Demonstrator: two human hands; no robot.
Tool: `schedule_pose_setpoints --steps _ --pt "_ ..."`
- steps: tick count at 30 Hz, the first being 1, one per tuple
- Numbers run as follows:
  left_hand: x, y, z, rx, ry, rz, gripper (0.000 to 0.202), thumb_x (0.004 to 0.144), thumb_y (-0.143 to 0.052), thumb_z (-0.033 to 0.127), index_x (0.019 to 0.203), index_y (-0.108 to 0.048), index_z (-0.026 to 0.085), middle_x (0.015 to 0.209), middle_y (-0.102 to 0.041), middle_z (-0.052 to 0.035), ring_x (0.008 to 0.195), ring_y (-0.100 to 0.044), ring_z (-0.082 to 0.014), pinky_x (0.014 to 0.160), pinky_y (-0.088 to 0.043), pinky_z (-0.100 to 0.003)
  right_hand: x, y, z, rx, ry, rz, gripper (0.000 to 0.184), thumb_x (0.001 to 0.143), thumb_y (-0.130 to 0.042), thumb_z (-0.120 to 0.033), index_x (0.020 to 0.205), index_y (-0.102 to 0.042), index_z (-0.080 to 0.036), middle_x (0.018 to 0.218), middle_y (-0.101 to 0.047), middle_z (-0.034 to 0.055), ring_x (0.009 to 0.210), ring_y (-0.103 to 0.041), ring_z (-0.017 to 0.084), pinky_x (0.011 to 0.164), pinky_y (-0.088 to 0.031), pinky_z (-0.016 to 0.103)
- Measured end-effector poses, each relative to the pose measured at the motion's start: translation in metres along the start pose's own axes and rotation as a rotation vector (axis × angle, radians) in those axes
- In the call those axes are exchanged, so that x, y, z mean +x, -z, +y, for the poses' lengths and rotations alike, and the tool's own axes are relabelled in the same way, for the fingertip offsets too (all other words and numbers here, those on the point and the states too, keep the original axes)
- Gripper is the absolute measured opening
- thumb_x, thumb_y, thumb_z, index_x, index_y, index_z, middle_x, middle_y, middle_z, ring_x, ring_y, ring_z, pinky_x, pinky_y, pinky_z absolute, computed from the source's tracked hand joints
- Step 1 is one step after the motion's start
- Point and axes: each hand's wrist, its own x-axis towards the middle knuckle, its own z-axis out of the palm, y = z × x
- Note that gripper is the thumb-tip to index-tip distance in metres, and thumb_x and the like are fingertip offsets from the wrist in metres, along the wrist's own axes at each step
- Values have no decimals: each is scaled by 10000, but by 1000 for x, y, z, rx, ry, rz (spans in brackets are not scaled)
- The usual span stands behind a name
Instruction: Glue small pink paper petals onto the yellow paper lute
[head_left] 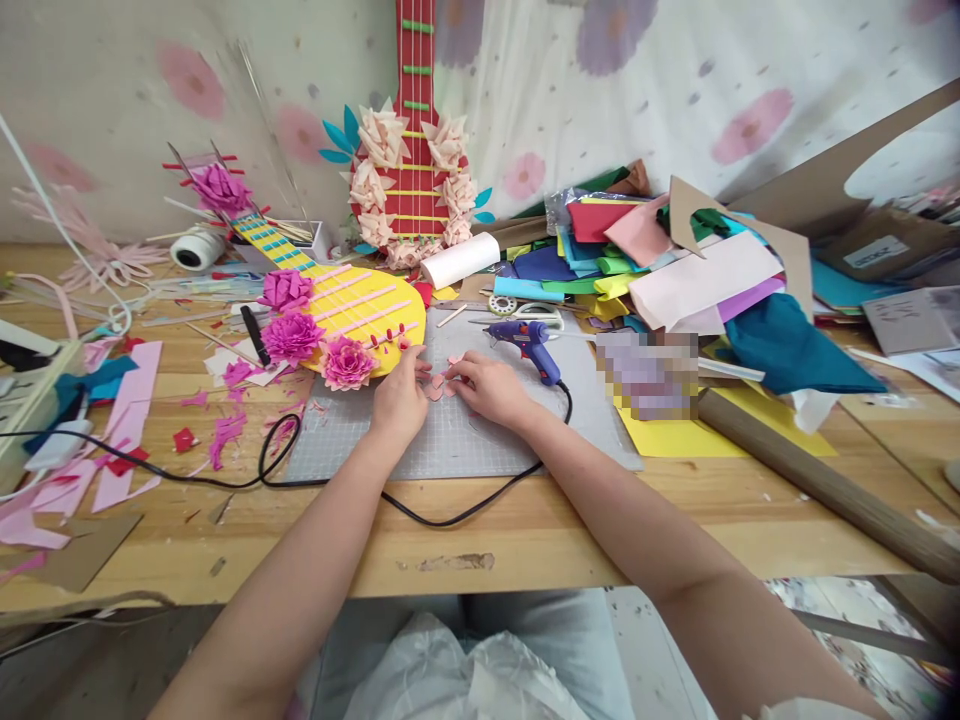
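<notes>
My left hand point(400, 398) and my right hand point(491, 388) rest side by side on a grey cutting mat point(450, 440). Their fingertips pinch a small pink paper flower piece point(439, 385) that lies between them on the mat. A few loose pink petals point(454, 360) lie just beyond it. A blue glue gun point(529, 340) stands right behind my right hand, its black cord point(420, 505) looping across the mat and the wooden table point(525, 540). Left of my hands lies a yellow paper guitar point(360, 310) trimmed with magenta flowers point(346, 362).
A red paper guitar point(409, 150) with cream flowers leans on the wall. A heap of coloured foam sheets point(675, 270) fills the right side, with scissors point(525, 312), a white paper roll point(459, 260) and a brown cardboard tube point(817, 485). Pink scraps point(120, 420) litter the left.
</notes>
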Motion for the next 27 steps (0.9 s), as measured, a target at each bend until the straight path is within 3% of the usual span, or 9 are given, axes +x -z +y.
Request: schedule_pose_setpoints --steps 6,12,18,20,23,27 --pt "1 -8 -7 -75 -95 2 524 738 -365 -56 1186 -479 190 1064 -679 -65 986 -643 -146 881 -491 -316 0 -1 18 41 -226 201 223 881 -475 -257 967 -676 -208 982 -679 65 880 -595 204 684 -399 298" --pt "1 -9 -7 -131 -60 -1 359 852 -454 138 1205 -486 195 1044 -695 -56 886 -673 -152 803 -513 -297 9 -7 19 -73 -196 121 293 902 -455 -319 1082 -664 -221 1025 -669 94 890 -605 238 648 -393 317" --pt "3 -11 -8 -155 -58 26 340 835 -464 121 1169 -498 175 1033 -690 -62 869 -677 -134 815 -513 -282 13 -9 24 -94 -245 152 283 888 -459 -281 977 -713 -195 972 -682 105 870 -612 229 679 -399 315" --pt "3 -13 -8 -166 -60 19 353 828 -453 94 1169 -494 177 1034 -687 -63 853 -678 -132 815 -518 -292 12 -8 27 26 -293 218 265 869 -480 -275 958 -716 -193 953 -690 90 857 -608 210 696 -404 305" --pt "2 -15 -7 -210 -68 22 355 824 -456 93 1164 -495 188 1036 -675 -64 839 -670 -127 780 -533 -290 10 -4 27 409 -361 258 245 815 -542 -340 875 -718 -180 824 -691 57 752 -586 170 663 -402 278" --pt "2 -16 -6 -255 -132 57 359 781 -568 165 1139 -532 171 1073 -620 -87 789 -635 -112 692 -537 -254 4 3 19 922 -371 20 350 696 -616 -469 811 -702 -149 537 -525 -23 484 -384 80 473 -266 233"
